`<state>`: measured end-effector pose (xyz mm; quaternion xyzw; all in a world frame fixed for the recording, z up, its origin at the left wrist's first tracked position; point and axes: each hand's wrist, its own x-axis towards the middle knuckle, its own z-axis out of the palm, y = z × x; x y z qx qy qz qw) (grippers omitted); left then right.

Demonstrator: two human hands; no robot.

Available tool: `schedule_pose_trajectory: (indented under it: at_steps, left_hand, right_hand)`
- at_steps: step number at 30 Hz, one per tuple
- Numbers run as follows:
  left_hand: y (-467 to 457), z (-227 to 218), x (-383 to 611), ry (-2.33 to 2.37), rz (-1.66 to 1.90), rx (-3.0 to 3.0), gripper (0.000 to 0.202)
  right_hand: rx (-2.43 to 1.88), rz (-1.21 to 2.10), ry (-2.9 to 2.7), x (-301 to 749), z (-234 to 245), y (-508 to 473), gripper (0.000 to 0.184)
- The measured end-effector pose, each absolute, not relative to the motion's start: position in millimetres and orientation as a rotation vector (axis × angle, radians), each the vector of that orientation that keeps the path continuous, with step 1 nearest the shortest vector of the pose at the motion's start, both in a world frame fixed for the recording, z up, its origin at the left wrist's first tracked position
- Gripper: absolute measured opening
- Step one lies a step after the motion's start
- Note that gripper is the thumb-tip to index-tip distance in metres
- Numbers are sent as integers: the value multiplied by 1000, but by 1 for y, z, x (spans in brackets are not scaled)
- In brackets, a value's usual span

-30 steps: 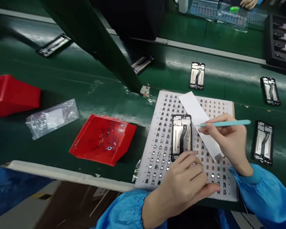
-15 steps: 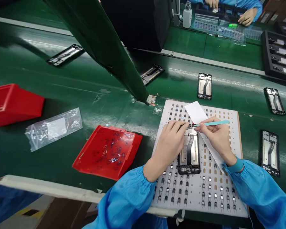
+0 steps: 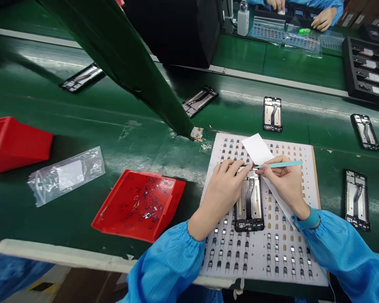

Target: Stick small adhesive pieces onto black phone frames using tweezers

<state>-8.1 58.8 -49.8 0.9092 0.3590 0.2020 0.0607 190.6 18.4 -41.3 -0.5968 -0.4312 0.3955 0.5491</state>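
Head view: left hand [image 3: 222,189], palm down, fingers half curled, tips at the upper left part of a phone frame [image 3: 255,200]; can't tell if it pinches the frame or only rests on it. Frame lies face-flat just under and right of that hand, on a white board [image 3: 259,259] with rows of small metal parts; lower end of frame sticks out uncovered. Right hand [image 3: 282,179] closed in a pinch on a teal tool [image 3: 290,163], tip pointing left at the frame's top edge, near the left fingertips. Exact contact at tip too small to tell. White paper strip [image 3: 256,147] runs slantwise on the board, partly under the right hand.

Left of left hand: red bin [image 3: 134,206] with small scraps inside, then clear bag [image 3: 71,173], then 2nd red bin [image 3: 25,145]. Right of right hand: 1 more phone frame, [image 3: 356,200] flat on the green bench [image 3: 322,168]. Beyond both hands: 4 more frames on the bench, green post [image 3: 145,88] slanting down, black tray [image 3: 350,80] at far right. Far past right hand: co-worker's hands [image 3: 324,19], blue sleeves, white bottle [image 3: 243,22].
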Motion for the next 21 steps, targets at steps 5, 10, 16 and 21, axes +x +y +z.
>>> schedule_pose_trajectory:
  at_steps: [5, 10, 16, 21]
  left_hand:
    - [60, -50, -8, 1093, 621, 2751, 45]
    - [59, -51, -8, 1095, 610, 2737, 44]
    - [58, -52, -9, 1101, 613, 2713, 45]
    - [59, -53, -9, 1091, 614, 2715, 46]
  right_hand:
    - [-1457, 892, -1149, 192, -44, 16, 15]
    - [-1511, 762, -1312, 191, -45, 13, 6]
    - [-1481, 670, -1401, 188, -42, 12, 4]
    - [-1449, 623, -1458, 187, -41, 12, 5]
